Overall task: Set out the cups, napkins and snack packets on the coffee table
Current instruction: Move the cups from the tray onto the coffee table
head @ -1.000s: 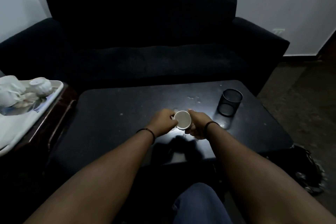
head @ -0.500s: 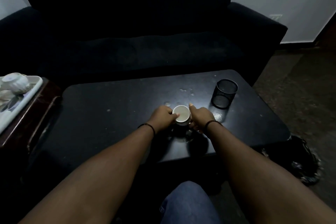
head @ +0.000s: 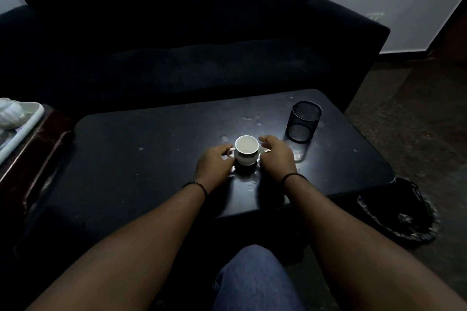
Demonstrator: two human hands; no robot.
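White cup (head: pixel 246 150) upright mid coffee table (head: pixel 141 159). My left hand (head: pixel 214 164) pinches its handle, fingertips hidden; right hand (head: pixel 276 153) loose, open beside it. Tray (head: pixel 24 126) cut off left.

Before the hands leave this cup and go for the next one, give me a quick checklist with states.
1. White cup upright on coffee table: ok.
2. Cup well away from table edges: ok.
3. Left hand grip off the handle: not ok, fingers at it.
4. Right hand free of cup: ok, open beside it.
5. Mesh holder apart from cup: ok.
6. More cups on side tray: cannot tell, mostly cut off.
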